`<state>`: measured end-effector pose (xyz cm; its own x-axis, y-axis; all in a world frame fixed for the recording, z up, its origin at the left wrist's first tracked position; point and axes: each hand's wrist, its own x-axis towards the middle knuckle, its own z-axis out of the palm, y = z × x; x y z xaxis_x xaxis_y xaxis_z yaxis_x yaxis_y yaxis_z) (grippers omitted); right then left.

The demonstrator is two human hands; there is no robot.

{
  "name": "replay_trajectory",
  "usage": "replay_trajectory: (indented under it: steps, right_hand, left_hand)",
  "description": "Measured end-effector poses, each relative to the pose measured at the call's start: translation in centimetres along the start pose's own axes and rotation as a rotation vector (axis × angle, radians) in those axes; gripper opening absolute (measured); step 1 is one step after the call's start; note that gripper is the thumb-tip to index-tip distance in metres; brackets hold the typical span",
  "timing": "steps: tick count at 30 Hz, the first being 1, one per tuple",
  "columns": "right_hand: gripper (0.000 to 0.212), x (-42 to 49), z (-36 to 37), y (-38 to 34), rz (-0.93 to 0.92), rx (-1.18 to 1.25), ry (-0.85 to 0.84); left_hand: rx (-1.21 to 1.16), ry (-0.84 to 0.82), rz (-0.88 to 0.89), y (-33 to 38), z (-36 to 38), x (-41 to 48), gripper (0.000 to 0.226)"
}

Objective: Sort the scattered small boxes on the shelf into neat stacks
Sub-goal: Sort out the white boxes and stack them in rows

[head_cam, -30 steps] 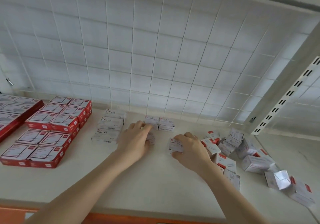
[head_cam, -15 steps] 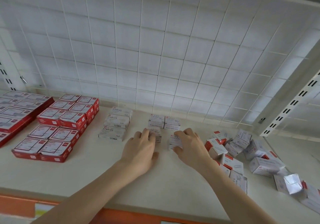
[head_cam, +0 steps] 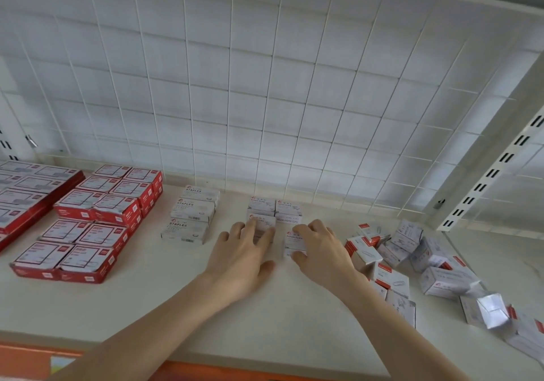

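Gripping a paper-clip box (head_cam: pixel 295 241), the right hand (head_cam: pixel 322 251); left hand (head_cam: pixel 244 251) lies spread, seemingly touching another (bare shelf (head_cam: pixel 147 307) nearer).

On the shelf (head_cam: pixel 147 307) stood 3 staples boxes (head_cam: pixel 190 214), 4 neat paper-clip boxes (head_cam: pixel 275 213) and 2 hands; the scattered boxes (head_cam: pixel 418 260) overlapped too much to count.
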<state>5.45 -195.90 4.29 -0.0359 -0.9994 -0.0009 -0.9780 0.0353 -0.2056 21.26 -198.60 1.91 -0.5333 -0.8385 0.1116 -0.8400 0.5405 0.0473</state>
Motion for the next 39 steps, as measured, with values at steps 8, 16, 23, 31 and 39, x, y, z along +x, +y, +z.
replay_trajectory:
  steps: [8,16,23,31,39]
  right_hand:
    - [0.043,-0.2,0.0,0.1,-0.002,-0.035,0.010]
    - [0.042,-0.1,0.0,0.1,0.006,-0.021,0.012]
    - [0.043,0.0,0.1,0.2,-0.001,-0.022,0.019]
    - [0.042,0.0,0.3,0.2,0.005,-0.030,0.028]
    - [0.040,0.8,0.6,0.1,0.009,0.013,0.052]
  left_hand:
    - [0.035,0.035,0.032,0.0,1.2,0.2,0.063]
    - [-0.023,-0.038,0.021,0.0,0.2,0.9,0.077]
    - [0.001,-0.057,0.025,-0.4,0.5,0.8,0.066]
    - [0.009,0.010,-0.006,0.1,0.9,0.8,0.075]
    - [-0.008,-0.016,-0.001,0.0,0.5,0.8,0.064]
